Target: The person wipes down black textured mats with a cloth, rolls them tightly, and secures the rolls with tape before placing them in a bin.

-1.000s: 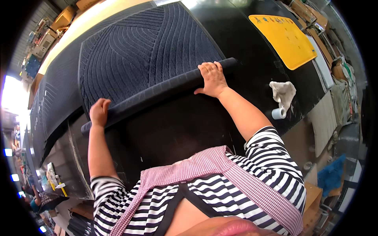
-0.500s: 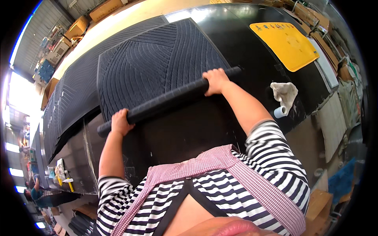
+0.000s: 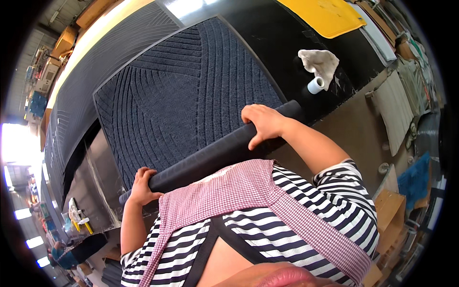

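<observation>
A dark blue-grey doormat (image 3: 167,95) with carved curved ribs and a plain dark border lies on the black worktable. Its near end is wound into a roll (image 3: 203,160) whose smooth black backing faces outward. Close against my apron, the roll slants up toward the right. My left hand (image 3: 142,186) is closed over its left end, thumb on the near side. Near the right end my right hand (image 3: 264,125) grips it from above, with the thumb toward me.
More ribbed dark mats (image 3: 76,115) lie to the left. A white cloth (image 3: 319,64), a small white roll (image 3: 315,85) and a yellow sheet (image 3: 330,16) are on the table at the right. A yellow-handled tool (image 3: 87,225) rests at the left edge.
The roll has come toward my body with both hands on it, and more of the mat lies flat beyond it. The cloth and yellow sheet appear higher in view.
</observation>
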Tool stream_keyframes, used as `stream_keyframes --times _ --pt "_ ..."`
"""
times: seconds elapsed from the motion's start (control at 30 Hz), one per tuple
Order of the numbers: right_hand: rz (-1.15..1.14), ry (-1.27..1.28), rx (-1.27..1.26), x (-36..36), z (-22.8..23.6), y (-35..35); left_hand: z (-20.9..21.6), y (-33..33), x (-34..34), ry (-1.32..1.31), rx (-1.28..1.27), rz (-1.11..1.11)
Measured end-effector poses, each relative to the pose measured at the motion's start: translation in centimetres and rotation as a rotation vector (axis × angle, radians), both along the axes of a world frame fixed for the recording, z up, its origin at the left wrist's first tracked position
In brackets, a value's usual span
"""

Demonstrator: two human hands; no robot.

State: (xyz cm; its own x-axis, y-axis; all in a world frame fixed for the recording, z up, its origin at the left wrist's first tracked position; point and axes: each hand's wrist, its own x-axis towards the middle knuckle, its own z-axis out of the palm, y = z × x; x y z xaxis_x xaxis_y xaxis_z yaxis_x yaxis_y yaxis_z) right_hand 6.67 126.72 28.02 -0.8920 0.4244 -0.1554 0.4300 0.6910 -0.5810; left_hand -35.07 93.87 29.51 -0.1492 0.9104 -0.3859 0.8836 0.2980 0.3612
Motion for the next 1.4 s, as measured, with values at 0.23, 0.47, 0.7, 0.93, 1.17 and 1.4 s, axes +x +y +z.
stream_keyframes --times 0.23,0.47,0.7,0.93,1.17,1.4 --pt "0.078 -0.032 -0.118 -2.4 -1.2 3.7 -0.6 10.2 12.5 0.015 0.236 -0.265" --pt "-0.156 0.629 0.023 4.5 0.8 8.1 -1.9 9.8 17.8 0.268 0.359 -0.094" --pt "-0.765 0.089 0.097 21.6 -8.9 30.2 -1.4 11.4 18.1 0.241 0.466 -0.111" --pt "-0.614 0.045 -0.216 3.1 -0.6 21.7 -1.7 10.7 18.2 0.294 0.405 -0.035" --pt "-0.395 0.276 0.726 -2.8 -7.1 19.6 -2.1 11.3 17.8 0.239 0.426 0.03" --pt "-0.364 0.0 0.806 -14.0 -7.6 33.4 -3.1 11.7 16.9 0.26 0.452 0.022"
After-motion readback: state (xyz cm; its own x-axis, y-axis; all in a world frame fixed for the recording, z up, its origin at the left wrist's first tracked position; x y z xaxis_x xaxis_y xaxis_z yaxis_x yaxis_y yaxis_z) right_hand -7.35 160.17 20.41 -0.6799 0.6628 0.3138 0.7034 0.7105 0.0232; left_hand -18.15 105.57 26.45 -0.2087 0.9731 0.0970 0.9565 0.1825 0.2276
